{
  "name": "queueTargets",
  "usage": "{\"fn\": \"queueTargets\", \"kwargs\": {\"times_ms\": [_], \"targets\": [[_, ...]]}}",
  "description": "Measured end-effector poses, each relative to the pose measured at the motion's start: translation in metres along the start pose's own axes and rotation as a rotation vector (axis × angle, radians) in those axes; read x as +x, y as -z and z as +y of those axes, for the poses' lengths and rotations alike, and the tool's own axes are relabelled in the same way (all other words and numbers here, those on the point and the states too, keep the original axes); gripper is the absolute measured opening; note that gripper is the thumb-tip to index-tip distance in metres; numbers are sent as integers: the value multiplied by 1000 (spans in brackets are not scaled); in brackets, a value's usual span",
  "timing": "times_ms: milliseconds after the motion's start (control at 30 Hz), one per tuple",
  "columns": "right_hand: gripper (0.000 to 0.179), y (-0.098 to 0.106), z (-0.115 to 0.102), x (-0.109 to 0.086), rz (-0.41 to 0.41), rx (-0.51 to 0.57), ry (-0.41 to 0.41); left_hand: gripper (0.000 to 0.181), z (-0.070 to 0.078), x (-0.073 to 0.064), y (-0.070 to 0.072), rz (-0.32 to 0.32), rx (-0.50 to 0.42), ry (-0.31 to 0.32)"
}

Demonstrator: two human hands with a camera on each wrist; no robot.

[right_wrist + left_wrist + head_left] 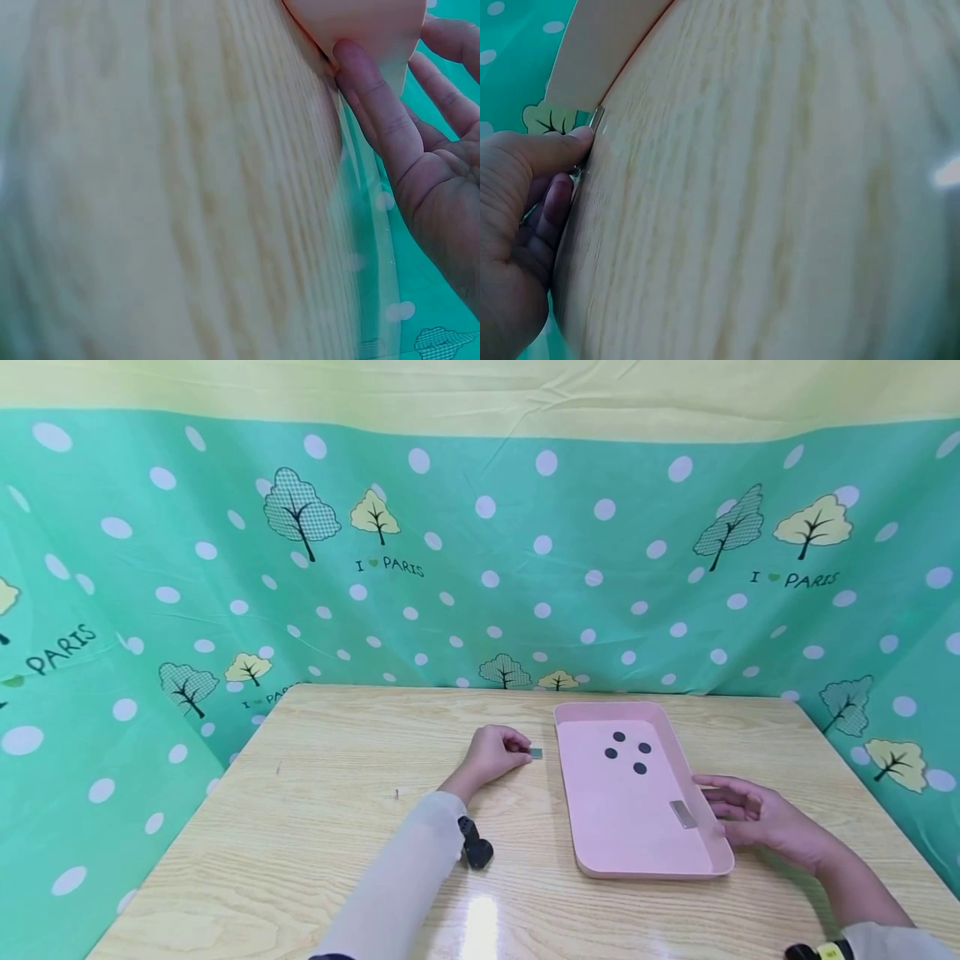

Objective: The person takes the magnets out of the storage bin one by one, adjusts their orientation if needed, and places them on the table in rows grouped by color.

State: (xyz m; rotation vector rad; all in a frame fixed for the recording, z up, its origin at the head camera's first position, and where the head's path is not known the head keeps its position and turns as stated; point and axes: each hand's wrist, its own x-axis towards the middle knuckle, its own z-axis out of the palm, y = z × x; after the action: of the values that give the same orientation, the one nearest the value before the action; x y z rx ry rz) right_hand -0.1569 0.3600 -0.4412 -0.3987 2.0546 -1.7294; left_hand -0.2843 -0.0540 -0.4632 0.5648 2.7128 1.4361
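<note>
Fingertips of my left hand [495, 753] pinch a small metal bar [536, 753] on the table [337, 827], just left of the pink tray [637, 852]; my right hand [750, 814] rests relaxed against the tray's right rim

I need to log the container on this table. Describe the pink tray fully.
The pink tray is a shallow rectangle with rounded corners and a low raised rim, of what looks like matte plastic. It lies flat on the wooden table, right of centre, its long side running away from the person. Inside lie four small dark discs toward the far end and a small grey metal bar near the right rim. The right hand rests against its right edge, fingers touching the rim; the left hand is apart from it.
</note>
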Motion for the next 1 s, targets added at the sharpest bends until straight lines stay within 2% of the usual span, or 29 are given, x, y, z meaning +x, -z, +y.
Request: {"fn": "queueTargets", "kwargs": {"times_ms": [300, 500, 733, 1000], "targets": [[59, -3, -2, 1, 23, -17, -21, 26, 0, 1, 5, -15, -192, 57], [58, -3, -1, 0, 27, -14, -19, 27, 5, 0, 7, -25, -278, 96], [59, -4, -2, 0, 44, -34, -30, 28, 11, 0, 10, -27, -310, 102], [60, -3, -2, 0, 39, -34, -24, 31, 26, -3, 14, -35, -290, 57]]}}
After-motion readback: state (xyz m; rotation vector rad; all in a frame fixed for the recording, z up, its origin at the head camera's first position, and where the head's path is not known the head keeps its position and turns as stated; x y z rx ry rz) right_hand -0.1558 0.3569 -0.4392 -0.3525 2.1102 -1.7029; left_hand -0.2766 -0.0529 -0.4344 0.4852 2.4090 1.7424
